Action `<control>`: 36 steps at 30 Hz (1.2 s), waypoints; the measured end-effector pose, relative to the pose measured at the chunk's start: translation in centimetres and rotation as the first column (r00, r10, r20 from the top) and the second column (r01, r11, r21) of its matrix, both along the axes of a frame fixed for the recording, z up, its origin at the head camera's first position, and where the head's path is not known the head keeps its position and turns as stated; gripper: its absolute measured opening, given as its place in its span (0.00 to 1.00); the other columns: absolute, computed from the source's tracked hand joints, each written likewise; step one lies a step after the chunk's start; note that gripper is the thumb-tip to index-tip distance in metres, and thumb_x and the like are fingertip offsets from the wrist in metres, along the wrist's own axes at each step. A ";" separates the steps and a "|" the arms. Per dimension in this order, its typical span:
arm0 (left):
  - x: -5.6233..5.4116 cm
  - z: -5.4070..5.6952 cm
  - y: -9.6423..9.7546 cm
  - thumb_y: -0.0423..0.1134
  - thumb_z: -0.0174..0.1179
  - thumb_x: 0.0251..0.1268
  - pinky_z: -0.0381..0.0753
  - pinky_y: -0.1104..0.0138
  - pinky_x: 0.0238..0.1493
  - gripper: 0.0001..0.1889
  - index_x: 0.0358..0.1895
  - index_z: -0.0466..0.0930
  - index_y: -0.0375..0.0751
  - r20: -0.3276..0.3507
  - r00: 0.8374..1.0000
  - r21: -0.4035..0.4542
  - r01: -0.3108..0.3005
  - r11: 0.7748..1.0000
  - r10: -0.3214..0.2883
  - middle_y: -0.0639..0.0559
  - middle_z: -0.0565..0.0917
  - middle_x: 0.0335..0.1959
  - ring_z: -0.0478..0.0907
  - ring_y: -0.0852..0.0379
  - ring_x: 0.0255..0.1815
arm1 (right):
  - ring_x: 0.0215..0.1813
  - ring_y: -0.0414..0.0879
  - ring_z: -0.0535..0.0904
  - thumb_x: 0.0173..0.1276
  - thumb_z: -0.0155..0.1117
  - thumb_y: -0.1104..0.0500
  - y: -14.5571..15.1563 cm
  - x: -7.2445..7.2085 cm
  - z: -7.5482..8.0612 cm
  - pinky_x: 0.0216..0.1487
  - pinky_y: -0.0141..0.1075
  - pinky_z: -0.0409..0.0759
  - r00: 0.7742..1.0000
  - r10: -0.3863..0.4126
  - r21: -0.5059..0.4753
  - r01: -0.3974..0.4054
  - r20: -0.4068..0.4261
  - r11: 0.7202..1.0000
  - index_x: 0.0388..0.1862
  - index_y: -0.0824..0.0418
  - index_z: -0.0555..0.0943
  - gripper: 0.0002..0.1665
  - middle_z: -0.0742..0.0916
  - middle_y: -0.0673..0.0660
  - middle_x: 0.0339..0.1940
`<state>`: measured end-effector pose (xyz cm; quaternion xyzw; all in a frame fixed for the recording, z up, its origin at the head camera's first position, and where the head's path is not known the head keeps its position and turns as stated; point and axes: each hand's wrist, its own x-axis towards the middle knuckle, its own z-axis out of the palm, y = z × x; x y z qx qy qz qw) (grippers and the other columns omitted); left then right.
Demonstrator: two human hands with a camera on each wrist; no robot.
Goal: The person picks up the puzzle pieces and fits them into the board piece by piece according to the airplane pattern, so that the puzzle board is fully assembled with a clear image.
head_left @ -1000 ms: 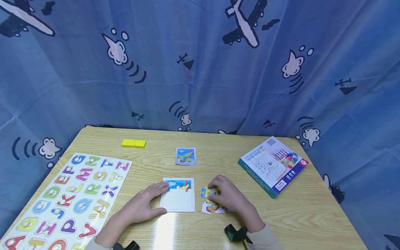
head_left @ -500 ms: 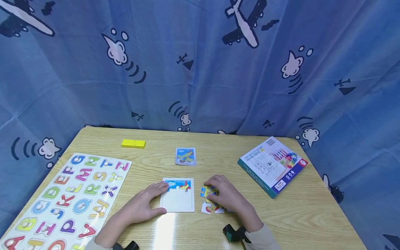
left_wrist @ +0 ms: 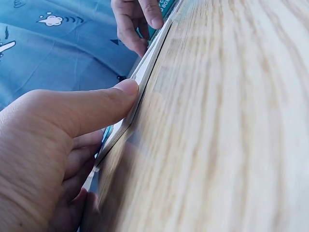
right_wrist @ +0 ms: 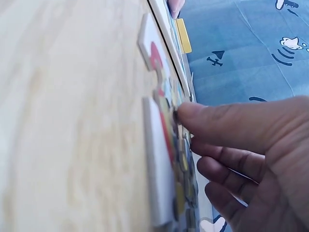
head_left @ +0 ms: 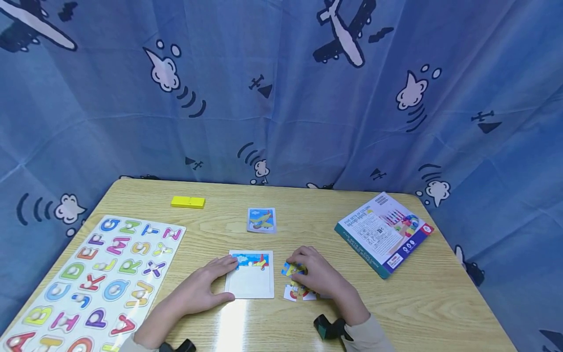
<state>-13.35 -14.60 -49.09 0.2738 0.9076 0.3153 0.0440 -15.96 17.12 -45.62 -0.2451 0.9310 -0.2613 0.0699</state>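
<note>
My left hand (head_left: 202,287) rests on the left side of a white square puzzle tray (head_left: 251,284), fingers toward its top strip and thumb (left_wrist: 116,99) on its near edge. Blue-and-red picture pieces (head_left: 251,259) fill only the tray's top strip; bare white board shows below. Just right of the tray, my right hand (head_left: 323,275) pinches a blue-and-yellow jigsaw piece (head_left: 287,269) between thumb and fingers, low over the pile. Other loose pieces (head_left: 290,293) lie under and in front of that hand, partly hidden by it. The right wrist view shows them overlapping near my thumb (right_wrist: 212,118).
Behind the tray lies a small airplane picture card (head_left: 261,220). A large alphabet peg board (head_left: 94,288) covers the table's left side. At the far left is a yellow block (head_left: 188,202), and a boxed toy set (head_left: 382,234) sits at the right.
My right hand has shifted slightly left, and the blue-and-yellow jigsaw piece at its fingertips has turned a little. My left hand and the tray have stayed in place.
</note>
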 end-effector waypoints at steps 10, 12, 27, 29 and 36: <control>0.0 0.0 0.0 0.60 0.63 0.55 0.63 0.50 0.71 0.38 0.67 0.69 0.45 -0.004 1.000 -0.001 0.002 1.000 -0.002 0.49 0.67 0.70 0.61 0.48 0.72 | 0.55 0.49 0.74 0.62 0.65 0.64 -0.1 -0.2 -0.1 0.57 0.47 0.77 1.000 -0.010 0.000 0.010 -0.008 1.000 0.47 0.59 0.84 0.14 0.81 0.52 0.47; 0.0 0.0 0.0 0.60 0.63 0.55 0.63 0.50 0.71 0.38 0.67 0.69 0.45 -0.001 1.000 0.001 0.002 1.000 -0.002 0.49 0.67 0.70 0.61 0.48 0.72 | 0.55 0.49 0.74 0.62 0.65 0.64 -0.1 -0.2 -0.1 0.57 0.47 0.77 1.000 -0.014 -0.003 0.014 -0.003 1.000 0.47 0.58 0.84 0.13 0.81 0.52 0.47; 0.1 0.2 0.1 0.57 0.65 0.54 0.64 0.50 0.70 0.37 0.67 0.69 0.45 -0.009 1.000 -0.006 -0.002 1.000 0.002 0.48 0.68 0.70 0.62 0.46 0.72 | 0.54 0.47 0.74 0.63 0.63 0.65 -0.2 -0.4 -0.1 0.55 0.45 0.78 1.000 -0.010 -0.003 0.010 0.017 1.000 0.50 0.56 0.83 0.16 0.80 0.51 0.47; 0.1 0.3 0.1 0.57 0.65 0.54 0.64 0.50 0.70 0.37 0.67 0.69 0.44 -0.006 1.000 -0.004 -0.002 1.000 0.002 0.48 0.67 0.70 0.62 0.46 0.72 | 0.52 0.46 0.74 0.64 0.62 0.66 -0.2 -0.4 -0.2 0.54 0.44 0.78 1.000 0.015 -0.001 -0.015 0.011 1.000 0.51 0.56 0.83 0.16 0.80 0.50 0.47; 0.1 0.4 0.1 0.56 0.65 0.54 0.64 0.50 0.70 0.37 0.67 0.69 0.44 0.002 1.000 -0.001 -0.004 1.000 0.004 0.48 0.67 0.70 0.62 0.46 0.72 | 0.48 0.44 0.72 0.64 0.61 0.68 -0.2 -0.6 -0.1 0.47 0.39 0.77 0.997 0.083 0.000 -0.083 -0.005 0.997 0.51 0.57 0.83 0.17 0.79 0.50 0.45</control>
